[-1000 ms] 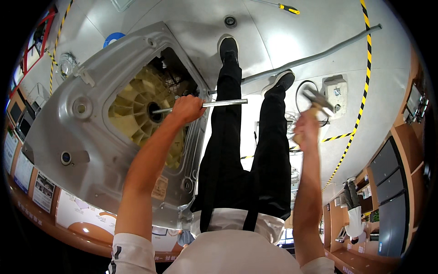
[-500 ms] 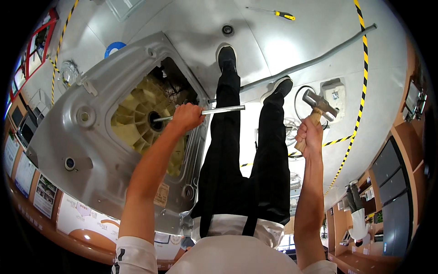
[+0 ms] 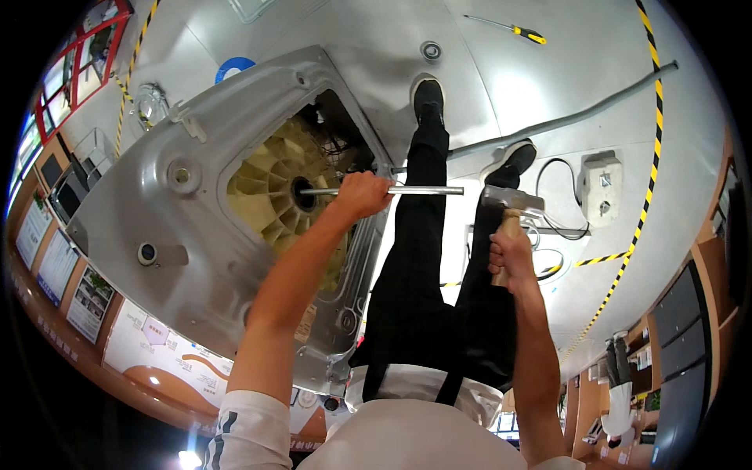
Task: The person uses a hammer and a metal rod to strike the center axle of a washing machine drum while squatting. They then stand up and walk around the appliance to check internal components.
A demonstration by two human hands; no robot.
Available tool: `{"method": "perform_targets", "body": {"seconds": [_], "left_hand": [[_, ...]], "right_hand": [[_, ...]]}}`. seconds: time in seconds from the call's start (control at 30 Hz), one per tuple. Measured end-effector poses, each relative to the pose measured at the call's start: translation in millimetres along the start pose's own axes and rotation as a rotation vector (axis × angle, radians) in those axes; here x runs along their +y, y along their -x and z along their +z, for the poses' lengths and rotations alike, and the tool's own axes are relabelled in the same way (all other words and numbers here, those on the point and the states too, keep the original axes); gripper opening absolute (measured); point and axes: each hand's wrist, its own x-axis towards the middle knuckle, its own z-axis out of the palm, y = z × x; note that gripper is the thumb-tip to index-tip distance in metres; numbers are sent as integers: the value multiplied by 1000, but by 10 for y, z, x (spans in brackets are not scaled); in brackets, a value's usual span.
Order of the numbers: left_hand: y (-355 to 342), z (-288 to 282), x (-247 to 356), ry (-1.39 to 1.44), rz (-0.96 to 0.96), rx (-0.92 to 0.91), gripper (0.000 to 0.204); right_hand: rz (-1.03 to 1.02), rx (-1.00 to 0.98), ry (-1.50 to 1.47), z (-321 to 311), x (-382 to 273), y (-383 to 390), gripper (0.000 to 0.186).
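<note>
My left hand (image 3: 364, 194) is closed round a metal rod (image 3: 431, 190). One end of the rod sits at the dark hub (image 3: 304, 193) in the middle of a yellowish ribbed plastic tub (image 3: 262, 168). That tub shows through the opening of a grey metal machine cabinet (image 3: 211, 235), which lies to my left and looks like a washing machine. In my right hand (image 3: 513, 254) is a hammer (image 3: 513, 201), gripped by its wooden handle. The hammer's steel head is raised just to the right of the rod's free end, with a small gap between them.
On the floor beyond my feet lie a ring-shaped bearing (image 3: 431, 51) and a yellow-black screwdriver (image 3: 513, 29). A grey hose (image 3: 564, 119) runs behind my shoes. To the right are a whitish block (image 3: 603, 188), a black cable (image 3: 540, 176) and striped floor tape (image 3: 654, 125). Another person (image 3: 619, 399) is at the far right.
My right hand has swung the hammer leftward toward the rod's free end, its head turning more level. The rod stays in my left hand at the hub. The whole view has shifted.
</note>
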Motion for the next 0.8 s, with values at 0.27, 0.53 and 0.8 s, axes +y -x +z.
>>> {"method": "perform_targets", "body": {"seconds": [0.27,0.53,0.8], "left_hand": [[26,86,-84,2,-9,159,21],[-43,54,-106,33,-71,183,36],[-85,69,-140,26,-76,219,29]], "right_hand": [[15,54,7,-121,-140,-51,17],[5,32,124,-98,-289,-74,17],[-291,206,-48,-284,-840,-62,12]]}}
